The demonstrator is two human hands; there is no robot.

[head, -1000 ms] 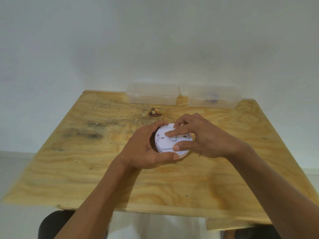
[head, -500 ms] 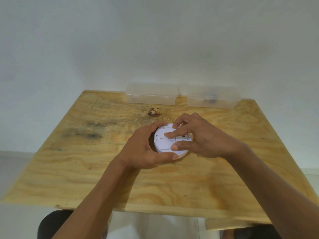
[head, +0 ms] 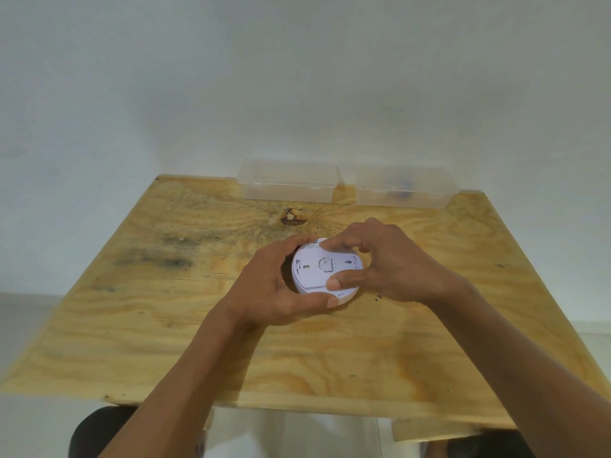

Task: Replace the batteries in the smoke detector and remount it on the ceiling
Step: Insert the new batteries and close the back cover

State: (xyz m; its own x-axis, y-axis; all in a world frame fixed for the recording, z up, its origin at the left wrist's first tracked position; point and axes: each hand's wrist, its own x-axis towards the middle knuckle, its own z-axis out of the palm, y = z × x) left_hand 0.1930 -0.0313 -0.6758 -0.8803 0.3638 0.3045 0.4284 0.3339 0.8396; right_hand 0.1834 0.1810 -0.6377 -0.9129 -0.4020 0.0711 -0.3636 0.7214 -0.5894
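A round white smoke detector (head: 322,271) lies with its back plate facing up near the middle of the plywood table (head: 396,352). The plate shows two slots and a round centre recess. My left hand (head: 276,285) wraps the detector's left and front rim, thumb along the front edge. My right hand (head: 390,262) pinches the back plate from the right, index finger on its far edge and thumb on its near edge. The detector's right side is hidden behind my right hand.
Two clear plastic boxes stand against the wall at the table's far edge: the left box (head: 287,181) looks empty, the right box (head: 405,186) holds something small and dark. A dark knot (head: 292,216) marks the wood behind the detector. My knees show below the table's front edge.
My right fingers have come off the centre of the back plate and spread to its far and near edges, which uncovers the plate's middle. My left hand keeps its hold on the rim.
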